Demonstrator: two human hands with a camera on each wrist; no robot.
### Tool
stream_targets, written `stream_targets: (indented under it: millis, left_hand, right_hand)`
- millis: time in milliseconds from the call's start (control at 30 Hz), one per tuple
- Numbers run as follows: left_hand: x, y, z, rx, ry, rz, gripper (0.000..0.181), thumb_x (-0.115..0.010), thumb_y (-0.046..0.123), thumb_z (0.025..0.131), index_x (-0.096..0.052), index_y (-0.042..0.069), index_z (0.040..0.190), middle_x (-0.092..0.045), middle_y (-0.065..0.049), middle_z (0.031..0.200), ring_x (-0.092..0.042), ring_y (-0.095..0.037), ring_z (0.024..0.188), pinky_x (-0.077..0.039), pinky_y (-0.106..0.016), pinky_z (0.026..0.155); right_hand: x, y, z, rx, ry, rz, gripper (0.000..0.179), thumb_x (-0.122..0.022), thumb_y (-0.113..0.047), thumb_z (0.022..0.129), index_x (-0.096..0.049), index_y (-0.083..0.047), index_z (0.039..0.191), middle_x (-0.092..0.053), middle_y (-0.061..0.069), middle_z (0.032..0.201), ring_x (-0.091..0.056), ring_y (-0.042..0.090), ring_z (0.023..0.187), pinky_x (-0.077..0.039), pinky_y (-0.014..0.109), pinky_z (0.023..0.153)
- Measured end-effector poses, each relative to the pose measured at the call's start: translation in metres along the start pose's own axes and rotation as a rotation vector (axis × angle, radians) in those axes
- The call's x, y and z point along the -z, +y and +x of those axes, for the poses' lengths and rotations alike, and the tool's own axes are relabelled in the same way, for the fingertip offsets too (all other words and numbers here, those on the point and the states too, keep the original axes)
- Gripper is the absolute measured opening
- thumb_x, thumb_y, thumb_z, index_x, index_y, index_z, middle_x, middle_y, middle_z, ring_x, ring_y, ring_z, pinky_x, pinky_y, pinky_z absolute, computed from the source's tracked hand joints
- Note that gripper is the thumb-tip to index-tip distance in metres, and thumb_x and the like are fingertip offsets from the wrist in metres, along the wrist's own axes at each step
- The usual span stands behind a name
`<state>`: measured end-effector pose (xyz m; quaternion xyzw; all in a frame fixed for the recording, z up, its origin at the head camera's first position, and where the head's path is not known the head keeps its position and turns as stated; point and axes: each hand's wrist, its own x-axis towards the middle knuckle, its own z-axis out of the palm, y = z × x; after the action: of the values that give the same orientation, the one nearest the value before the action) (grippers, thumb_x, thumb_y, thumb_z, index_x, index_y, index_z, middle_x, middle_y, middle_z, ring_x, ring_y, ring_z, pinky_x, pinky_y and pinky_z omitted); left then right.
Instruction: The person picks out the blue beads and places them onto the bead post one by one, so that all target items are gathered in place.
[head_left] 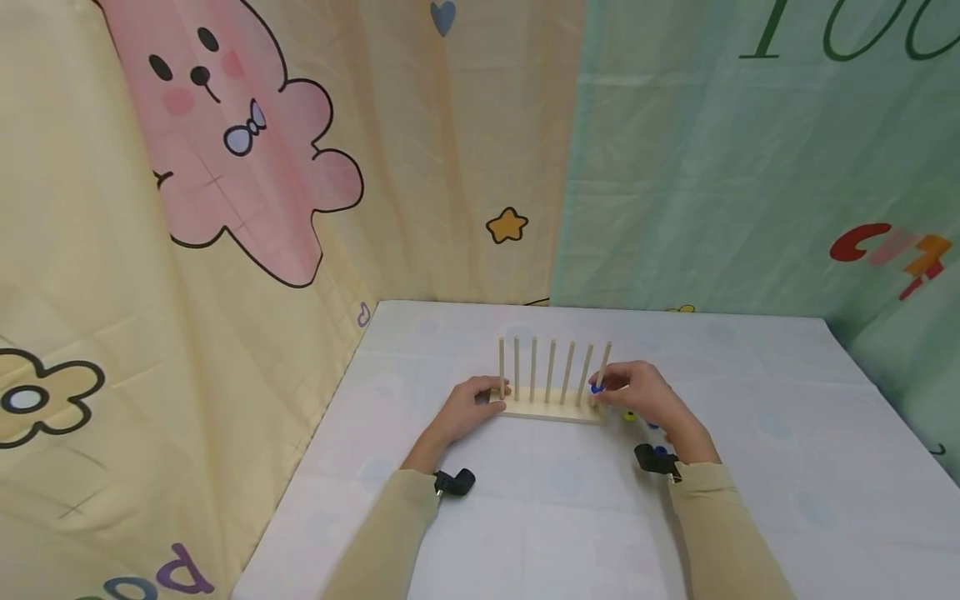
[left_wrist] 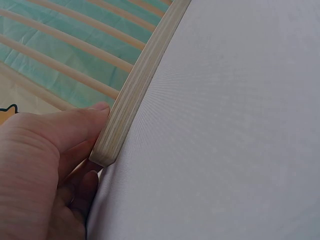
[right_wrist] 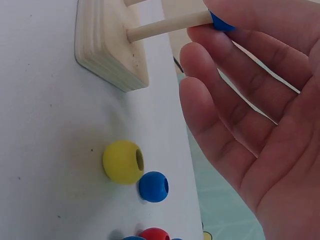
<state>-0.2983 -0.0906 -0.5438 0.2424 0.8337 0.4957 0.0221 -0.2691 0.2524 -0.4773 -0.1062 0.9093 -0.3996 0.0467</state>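
A pale wooden peg board (head_left: 551,410) with a row of several upright pegs stands on the table. My left hand (head_left: 465,408) grips the board's left end; in the left wrist view the thumb (left_wrist: 82,125) lies against the end of the base (left_wrist: 125,95), with fingers curled at its far side. At the rightmost peg (right_wrist: 170,26), my right hand (head_left: 641,393) pinches a blue bead (right_wrist: 221,22) that sits around the peg, part way up. Thumb and fingers hide most of this bead. The other right-hand fingers (right_wrist: 197,102) are loosely bent, away from the board.
Loose beads lie on the white table right of the board, under my right hand: a yellow bead (right_wrist: 121,162), a blue bead (right_wrist: 154,187), a red bead (right_wrist: 154,233) and other blue ones cut off by the frame. Printed curtains (head_left: 465,150) hang behind the table.
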Motion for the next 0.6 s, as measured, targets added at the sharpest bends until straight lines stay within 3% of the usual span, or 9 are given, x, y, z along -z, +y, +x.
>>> stream_targets:
  millis: [600]
  left_hand:
    - [0.000, -0.003, 0.001, -0.001, -0.002, -0.004, 0.024, -0.075, 0.018, 0.092, -0.074, 0.024, 0.115, -0.067, 0.009, 0.124, -0.056, -0.015, 0.121, -0.044, -0.041, 0.103]
  right_hand:
    - [-0.008, 0.012, 0.003, 0.024, -0.028, -0.009, 0.016, -0.085, -0.019, 0.082, -0.078, -0.017, 0.096, -0.065, 0.001, 0.087, -0.058, 0.022, 0.078, -0.049, 0.036, 0.063]
